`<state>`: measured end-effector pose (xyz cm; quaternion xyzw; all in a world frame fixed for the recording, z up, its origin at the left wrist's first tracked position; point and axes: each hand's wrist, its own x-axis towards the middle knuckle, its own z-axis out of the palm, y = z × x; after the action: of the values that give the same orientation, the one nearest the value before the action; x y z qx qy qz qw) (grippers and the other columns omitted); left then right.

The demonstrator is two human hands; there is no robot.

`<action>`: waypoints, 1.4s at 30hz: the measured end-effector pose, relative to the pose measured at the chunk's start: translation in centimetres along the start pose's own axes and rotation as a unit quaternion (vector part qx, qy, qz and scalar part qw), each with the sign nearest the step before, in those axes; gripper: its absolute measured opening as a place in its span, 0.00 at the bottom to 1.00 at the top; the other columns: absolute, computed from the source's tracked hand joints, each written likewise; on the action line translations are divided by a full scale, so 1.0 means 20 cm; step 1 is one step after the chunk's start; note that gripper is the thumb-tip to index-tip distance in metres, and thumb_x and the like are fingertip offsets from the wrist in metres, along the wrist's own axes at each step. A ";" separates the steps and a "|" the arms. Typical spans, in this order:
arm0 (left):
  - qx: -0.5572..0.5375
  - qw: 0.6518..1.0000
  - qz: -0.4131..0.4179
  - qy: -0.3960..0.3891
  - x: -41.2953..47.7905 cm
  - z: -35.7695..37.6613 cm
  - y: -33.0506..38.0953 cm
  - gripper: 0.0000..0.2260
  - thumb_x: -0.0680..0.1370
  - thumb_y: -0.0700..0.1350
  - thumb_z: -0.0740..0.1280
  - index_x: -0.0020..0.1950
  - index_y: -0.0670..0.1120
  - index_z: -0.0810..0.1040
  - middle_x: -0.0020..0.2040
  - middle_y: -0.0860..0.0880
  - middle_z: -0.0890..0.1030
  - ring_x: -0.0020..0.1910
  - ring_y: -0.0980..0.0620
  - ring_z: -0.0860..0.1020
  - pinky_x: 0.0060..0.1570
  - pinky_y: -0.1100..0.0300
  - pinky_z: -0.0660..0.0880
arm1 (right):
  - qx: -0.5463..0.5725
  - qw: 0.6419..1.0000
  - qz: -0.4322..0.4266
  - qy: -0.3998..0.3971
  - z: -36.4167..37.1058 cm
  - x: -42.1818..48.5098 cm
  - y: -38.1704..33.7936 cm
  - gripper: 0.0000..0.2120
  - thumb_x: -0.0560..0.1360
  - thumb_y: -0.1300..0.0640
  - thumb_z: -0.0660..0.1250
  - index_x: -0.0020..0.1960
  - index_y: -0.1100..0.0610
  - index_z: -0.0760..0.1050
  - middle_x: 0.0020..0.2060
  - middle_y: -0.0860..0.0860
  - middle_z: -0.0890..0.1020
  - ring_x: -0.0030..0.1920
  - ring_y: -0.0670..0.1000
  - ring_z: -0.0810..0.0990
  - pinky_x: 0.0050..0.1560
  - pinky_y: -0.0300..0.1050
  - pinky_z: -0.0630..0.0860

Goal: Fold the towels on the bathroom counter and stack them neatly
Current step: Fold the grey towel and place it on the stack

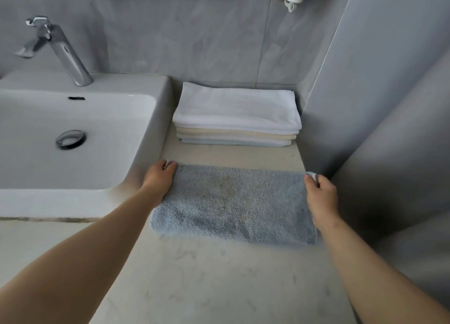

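Now a blue towel (233, 204) lies folded into a long strip on the desk (219, 275), just right of the sink (73, 138). Both hands are clamped on its far corners: the left hand (159, 177) pinches the far left corner and the right hand (321, 194) pinches the far right one. Behind it, against the wall, sits a stack (237, 115) of folded towels, white on top, apart from the blue one.

text: none legible | labels: none | brands: none | numbers: none | signs: none
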<state>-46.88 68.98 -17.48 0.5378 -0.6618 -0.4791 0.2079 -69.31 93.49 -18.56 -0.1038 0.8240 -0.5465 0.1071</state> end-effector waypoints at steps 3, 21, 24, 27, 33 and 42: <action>0.016 1.000 -0.005 0.002 0.06 0.03 0.01 0.09 0.81 0.49 0.61 0.48 0.44 0.74 0.39 0.46 0.74 0.43 0.47 0.73 0.41 0.57 0.68 | 0.006 1.000 0.016 -0.018 0.04 0.08 0.02 0.16 0.78 0.57 0.62 0.46 0.73 0.70 0.35 0.57 0.71 0.38 0.52 0.68 0.40 0.43 0.64; 0.224 0.973 0.052 -0.018 0.27 0.12 -0.06 0.10 0.82 0.45 0.57 0.47 0.41 0.72 0.42 0.42 0.77 0.42 0.44 0.75 0.41 0.55 0.69 | -0.050 0.996 0.048 -0.061 0.17 0.29 0.08 0.14 0.79 0.59 0.61 0.44 0.72 0.71 0.35 0.65 0.70 0.38 0.53 0.67 0.35 0.44 0.60; 0.245 0.968 0.048 0.000 0.27 0.14 -0.08 0.10 0.81 0.46 0.58 0.44 0.42 0.70 0.38 0.43 0.76 0.39 0.42 0.75 0.39 0.54 0.71 | -0.089 0.994 0.042 -0.043 0.18 0.29 0.08 0.14 0.78 0.59 0.62 0.42 0.71 0.72 0.34 0.60 0.73 0.38 0.54 0.69 0.38 0.44 0.61; 0.244 0.969 0.047 0.007 0.27 0.14 -0.08 0.08 0.81 0.47 0.59 0.47 0.43 0.71 0.39 0.42 0.76 0.40 0.42 0.76 0.39 0.55 0.72 | -0.119 0.992 0.034 -0.031 0.19 0.30 0.09 0.13 0.78 0.59 0.63 0.39 0.69 0.71 0.33 0.59 0.73 0.37 0.55 0.69 0.37 0.45 0.61; 0.271 0.961 0.049 0.014 0.25 0.13 -0.07 0.09 0.80 0.49 0.60 0.56 0.46 0.72 0.48 0.41 0.79 0.44 0.41 0.77 0.44 0.53 0.74 | -0.146 0.988 0.047 -0.030 0.20 0.28 0.04 0.08 0.77 0.59 0.65 0.50 0.65 0.75 0.43 0.59 0.78 0.47 0.60 0.77 0.44 0.45 0.69; 0.422 0.857 0.294 -0.035 -0.06 0.30 -0.06 0.32 0.76 0.67 0.45 0.74 0.53 0.63 0.75 0.47 0.62 0.75 0.46 0.52 0.72 0.48 0.50 | -0.412 0.862 -0.268 -0.125 0.31 -0.02 0.01 0.27 0.72 0.42 0.56 0.65 0.54 0.74 0.67 0.57 0.73 0.66 0.63 0.72 0.60 0.62 0.71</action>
<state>-50.67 72.66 -20.95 0.3374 -0.9346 -0.0886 0.0691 -67.16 88.14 -21.03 -0.4226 0.8942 -0.1472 0.0063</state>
